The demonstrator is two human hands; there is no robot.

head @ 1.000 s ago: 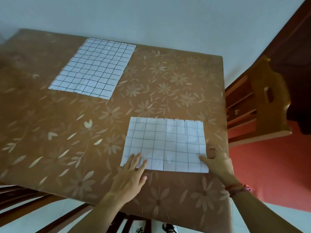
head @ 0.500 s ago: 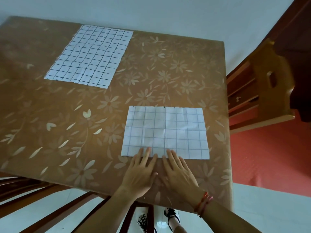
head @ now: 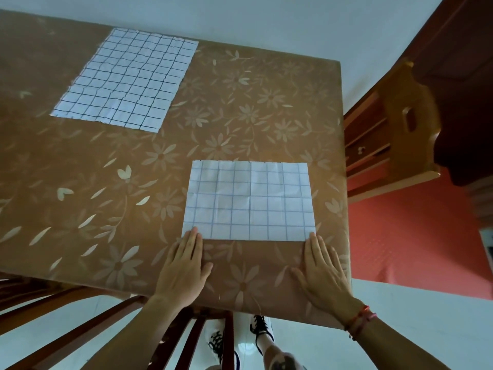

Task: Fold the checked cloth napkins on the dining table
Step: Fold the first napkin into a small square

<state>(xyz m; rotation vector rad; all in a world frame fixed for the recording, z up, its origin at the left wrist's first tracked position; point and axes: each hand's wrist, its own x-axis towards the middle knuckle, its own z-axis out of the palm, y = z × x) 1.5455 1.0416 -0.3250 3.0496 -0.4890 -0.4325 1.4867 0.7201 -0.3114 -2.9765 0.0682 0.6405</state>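
A folded white napkin with a faint blue check (head: 249, 200) lies flat near the table's front right. My left hand (head: 184, 265) lies flat on the table with straight fingers, its fingertips touching the napkin's near left corner. My right hand (head: 321, 273) lies flat too, fingertips at the near right corner. A second napkin with a dark check (head: 128, 78) lies spread out, unfolded, at the far left of the table.
The table wears a brown cloth with a pale flower print (head: 240, 108). A wooden chair (head: 386, 134) stands at the right edge, and another chair's slats (head: 80, 316) show below the front edge. A red wall is at the right.
My hands were side by side at the middle of the napkin's near edge; they have slid apart along it to the two near corners. The view shifted slightly.
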